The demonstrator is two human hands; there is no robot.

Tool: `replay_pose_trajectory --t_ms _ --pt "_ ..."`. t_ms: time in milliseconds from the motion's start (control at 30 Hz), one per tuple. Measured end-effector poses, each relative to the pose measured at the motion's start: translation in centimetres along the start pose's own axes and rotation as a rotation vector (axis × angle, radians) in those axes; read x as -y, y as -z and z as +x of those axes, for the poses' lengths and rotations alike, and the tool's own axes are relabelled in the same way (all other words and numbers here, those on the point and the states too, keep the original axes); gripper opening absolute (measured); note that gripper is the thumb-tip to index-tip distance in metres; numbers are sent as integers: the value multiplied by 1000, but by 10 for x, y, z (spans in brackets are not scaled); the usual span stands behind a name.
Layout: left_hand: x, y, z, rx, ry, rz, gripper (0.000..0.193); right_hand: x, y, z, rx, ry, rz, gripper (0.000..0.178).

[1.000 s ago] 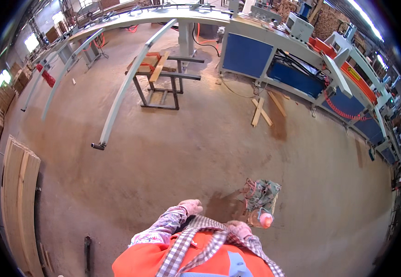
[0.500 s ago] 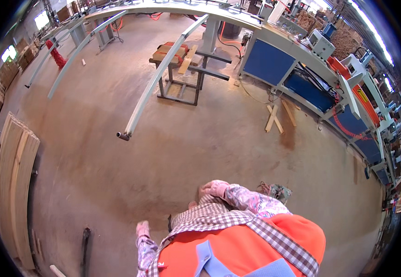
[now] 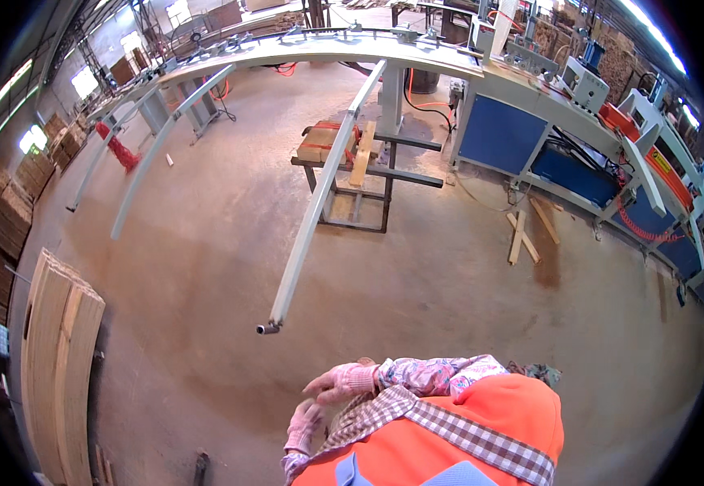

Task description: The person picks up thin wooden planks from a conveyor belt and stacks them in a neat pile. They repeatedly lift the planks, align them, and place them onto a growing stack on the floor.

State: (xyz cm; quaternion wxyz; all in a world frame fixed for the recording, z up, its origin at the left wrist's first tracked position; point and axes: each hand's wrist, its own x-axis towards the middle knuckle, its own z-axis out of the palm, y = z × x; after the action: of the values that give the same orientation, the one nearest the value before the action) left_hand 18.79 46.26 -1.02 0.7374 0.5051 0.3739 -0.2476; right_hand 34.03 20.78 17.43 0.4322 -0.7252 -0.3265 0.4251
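Note:
My left hand point(image 3: 304, 423), in a pink glove that leaves the fingertips bare, is raised in front of my waist with its fingers loosely extended upward. Just above it and to the right, my right hand point(image 3: 340, 384) reaches across my body, gloved the same way, its fingers stretched toward the left. The two hands almost meet, and no object shows in either. Both lie beside the brown-and-white checked apron point(image 3: 368, 421) over my orange top. Flowered sleeve covers point(image 3: 421, 375) are on my forearms.
Ahead, a long pale rail point(image 3: 311, 223) slopes down from a machine bench point(image 3: 311, 50). A metal stand point(image 3: 344, 223) carries wood blocks. Loose wood strips point(image 3: 517, 237) lie on the floor at right, by a blue-panelled machine point(image 3: 501, 134). Stacked boards point(image 3: 56, 364) stand at left.
My hands have come together: the left rose from my side, and the right moved left off my apron front. The view has shifted, so the surroundings appear lower and farther right.

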Motion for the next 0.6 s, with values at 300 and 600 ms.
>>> replay_pose_trajectory --t_ms 300,600 --pt "-106 -25 17 514 -51 -147 49 60 44 74 171 226 -114 50" --pt "-247 58 5 560 8 -71 43 98 24 212 27 204 175 50"
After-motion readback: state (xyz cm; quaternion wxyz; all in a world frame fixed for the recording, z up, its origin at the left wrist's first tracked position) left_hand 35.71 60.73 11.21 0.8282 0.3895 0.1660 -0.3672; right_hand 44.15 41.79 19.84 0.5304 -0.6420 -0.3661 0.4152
